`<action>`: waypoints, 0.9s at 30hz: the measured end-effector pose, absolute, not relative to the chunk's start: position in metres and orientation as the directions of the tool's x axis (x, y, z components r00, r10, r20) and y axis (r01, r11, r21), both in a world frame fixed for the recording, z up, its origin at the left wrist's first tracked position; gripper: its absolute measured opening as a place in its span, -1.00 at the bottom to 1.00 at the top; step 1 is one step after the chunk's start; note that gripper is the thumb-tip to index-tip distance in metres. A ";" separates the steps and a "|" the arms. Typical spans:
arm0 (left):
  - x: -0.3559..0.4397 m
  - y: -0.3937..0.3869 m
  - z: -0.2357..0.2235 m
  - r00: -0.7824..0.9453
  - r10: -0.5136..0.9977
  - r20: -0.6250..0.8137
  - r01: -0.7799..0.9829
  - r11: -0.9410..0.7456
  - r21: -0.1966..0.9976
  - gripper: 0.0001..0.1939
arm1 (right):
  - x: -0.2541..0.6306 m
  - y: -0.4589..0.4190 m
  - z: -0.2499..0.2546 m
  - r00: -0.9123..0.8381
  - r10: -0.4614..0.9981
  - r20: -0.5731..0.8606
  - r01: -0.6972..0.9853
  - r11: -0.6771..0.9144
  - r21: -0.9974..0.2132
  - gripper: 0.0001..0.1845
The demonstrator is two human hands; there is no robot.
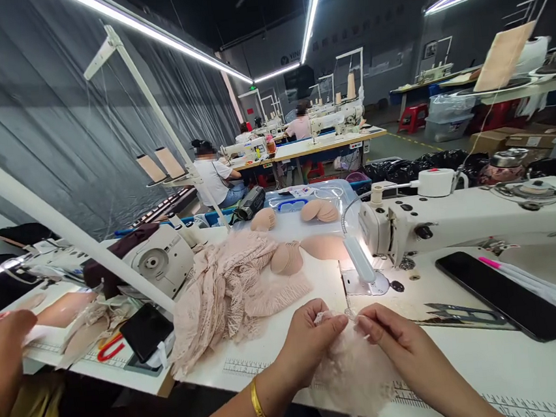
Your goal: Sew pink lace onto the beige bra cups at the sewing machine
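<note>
My left hand (310, 343), with a gold bangle at the wrist, pinches the edge of a pale pink lace piece (355, 371). Close beside it, my right hand (388, 335) pinches the same lace by thumb and forefinger. The lace hangs from both hands over the table's front edge, its lower part blurred. Just beyond my fingers is the needle area of a white sewing machine (456, 217), lit by a small lamp (359, 260). Left of my hands lies a heap of pink lace (220, 279), with stacked beige bra cups (287, 259) next to it.
Thread snips (460, 312), a black phone (505, 295) and pink-tipped white pens (525, 276) lie to the right. More cups (320, 211) rest on a clear plastic lid (340, 192) behind. At left, a co-worker's arm (2, 359) is beside another sewing machine (158, 259).
</note>
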State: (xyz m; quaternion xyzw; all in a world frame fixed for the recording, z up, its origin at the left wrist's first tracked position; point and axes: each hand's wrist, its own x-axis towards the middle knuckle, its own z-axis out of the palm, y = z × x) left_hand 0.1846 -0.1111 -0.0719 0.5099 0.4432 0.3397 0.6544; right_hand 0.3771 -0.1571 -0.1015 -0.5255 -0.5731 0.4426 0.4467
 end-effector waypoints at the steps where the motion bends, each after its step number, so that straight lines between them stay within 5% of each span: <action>1: 0.181 -0.107 -0.071 0.418 0.880 -0.228 0.084 0.212 0.974 -0.30 | 0.379 -0.155 -0.102 -0.031 0.999 0.037 0.186 0.042 -0.982 -0.53; 4: 0.163 -0.084 -0.063 0.503 0.858 -0.107 0.365 -0.099 0.926 -0.46 | 0.386 -0.145 -0.107 0.005 1.000 -0.005 0.178 -0.006 -0.984 -0.51; 7: 0.143 -0.041 -0.051 0.377 0.911 0.167 0.680 -0.394 0.618 -0.64 | 0.391 -0.136 -0.118 0.012 1.000 -0.028 0.203 -0.030 -0.979 -0.50; 10: 0.128 0.003 -0.050 0.288 0.922 0.257 0.817 -0.377 0.437 -0.76 | 0.394 -0.130 -0.128 0.012 0.999 -0.047 0.192 -0.048 -0.980 -0.49; 14: 0.120 0.036 -0.064 0.301 0.929 0.217 0.855 -0.363 0.371 -0.89 | 0.397 -0.128 -0.133 0.026 0.999 -0.027 0.219 -0.032 -0.975 -0.47; 19: 0.120 0.044 -0.071 0.243 0.921 0.306 0.836 -0.359 0.416 -0.83 | 0.397 -0.127 -0.127 0.070 0.996 -0.051 0.182 -0.063 -0.981 -0.52; 24: 0.120 0.033 -0.048 0.093 0.896 0.433 0.705 -0.367 0.607 -0.94 | 0.398 -0.126 -0.123 0.103 0.991 -0.081 0.108 -0.092 -0.990 -0.52; 27: 0.127 0.011 -0.035 0.113 0.909 0.401 0.585 -0.387 0.712 -0.83 | 0.399 -0.126 -0.125 0.119 0.987 -0.106 0.054 -0.113 -0.992 -0.46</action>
